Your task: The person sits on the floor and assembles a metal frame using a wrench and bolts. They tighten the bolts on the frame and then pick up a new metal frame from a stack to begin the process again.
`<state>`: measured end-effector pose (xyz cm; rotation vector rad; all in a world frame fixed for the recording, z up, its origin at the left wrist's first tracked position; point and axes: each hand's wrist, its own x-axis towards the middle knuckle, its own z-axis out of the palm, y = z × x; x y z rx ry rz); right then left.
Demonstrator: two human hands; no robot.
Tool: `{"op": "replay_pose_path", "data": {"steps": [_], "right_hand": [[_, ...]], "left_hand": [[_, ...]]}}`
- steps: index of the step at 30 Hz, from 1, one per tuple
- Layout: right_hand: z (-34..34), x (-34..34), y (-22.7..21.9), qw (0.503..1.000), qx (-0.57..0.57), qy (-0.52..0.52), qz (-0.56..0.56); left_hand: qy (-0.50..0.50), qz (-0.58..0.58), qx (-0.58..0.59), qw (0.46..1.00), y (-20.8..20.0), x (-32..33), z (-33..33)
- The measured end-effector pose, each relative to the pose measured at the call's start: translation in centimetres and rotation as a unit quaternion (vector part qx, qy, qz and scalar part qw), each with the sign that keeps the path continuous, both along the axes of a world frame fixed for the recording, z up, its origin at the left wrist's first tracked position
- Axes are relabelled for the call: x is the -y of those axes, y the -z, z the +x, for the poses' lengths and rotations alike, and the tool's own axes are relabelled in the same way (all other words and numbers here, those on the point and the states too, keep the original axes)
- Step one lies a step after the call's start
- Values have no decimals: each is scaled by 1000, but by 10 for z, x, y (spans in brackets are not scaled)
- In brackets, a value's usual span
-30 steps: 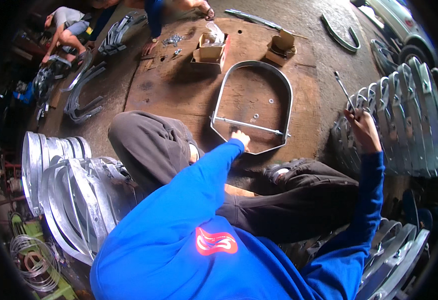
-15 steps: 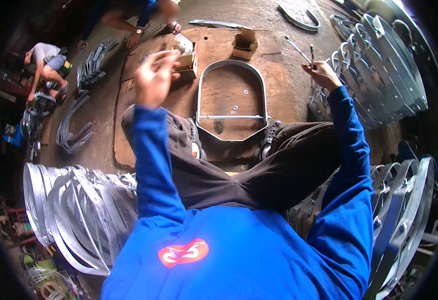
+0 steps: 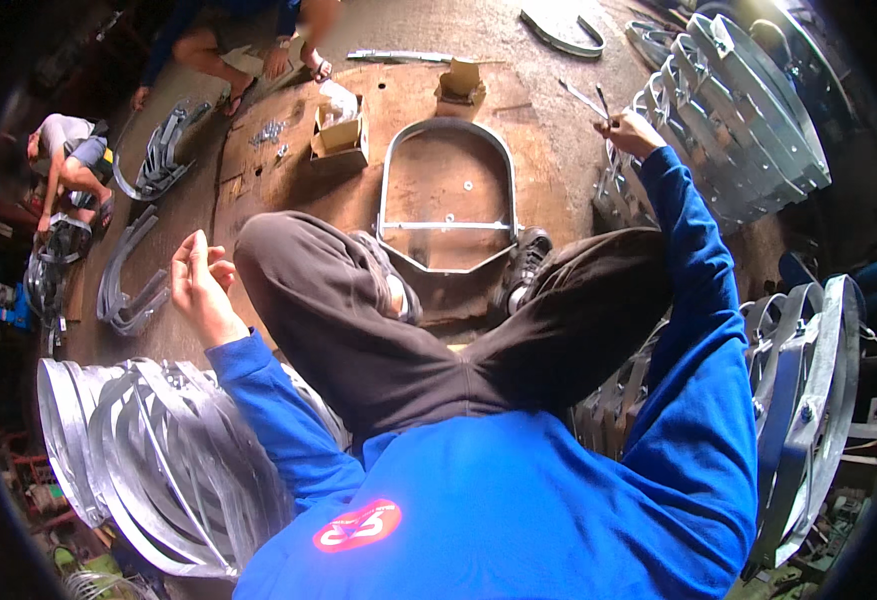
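Note:
My left hand [image 3: 201, 288] hovers beside my left knee, its fingers loosely bent and apart, with nothing visible in it. My right hand [image 3: 630, 133], out to the right, has its fingers closed around the end of a slim metal tool [image 3: 602, 98]. A second thin rod-like tool [image 3: 580, 94] slants away beside it; I cannot tell whether that one is in the grip too. A galvanised metal frame [image 3: 388, 185], rounded at the far end and pointed at the near end, lies flat ahead of my shoes. A crossbar [image 3: 448, 226] spans it, and small washers [image 3: 468, 186] lie inside.
On the wooden board [image 3: 548, 150] stand an open carton [image 3: 343, 150] with a plastic bag and a smaller carton [image 3: 460, 88]. Bolts [image 3: 268, 132] lie loose nearby. Stacked metal hoops [image 3: 158, 450] flank me left and right. Two other people [image 3: 68, 150] crouch at the far left.
My left hand has drawn back from above the open carton, moving left and toward me. My right hand keeps its grip on the tool. The whole view has shifted slightly.

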<state>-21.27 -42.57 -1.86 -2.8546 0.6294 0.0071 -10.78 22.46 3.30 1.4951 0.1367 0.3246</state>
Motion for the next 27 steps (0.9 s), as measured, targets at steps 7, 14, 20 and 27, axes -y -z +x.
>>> {"op": "replay_pose_path", "data": {"steps": [7, 14, 20, 27], "right_hand": [[-29, 37, 78, 991, -132, 30, -19], [-29, 37, 244, 946, -236, 184, 120], [-11, 0, 339, 941, -173, 277, 92], [32, -87, 324, 990, 94, 82, 66]], "left_hand": [[124, 30, -66, 990, 71, 38, 74], [246, 213, -164, 931, 272, 66, 130], [366, 574, 8, 732, 350, 145, 128], [493, 626, 165, 581, 418, 200, 173]]}}
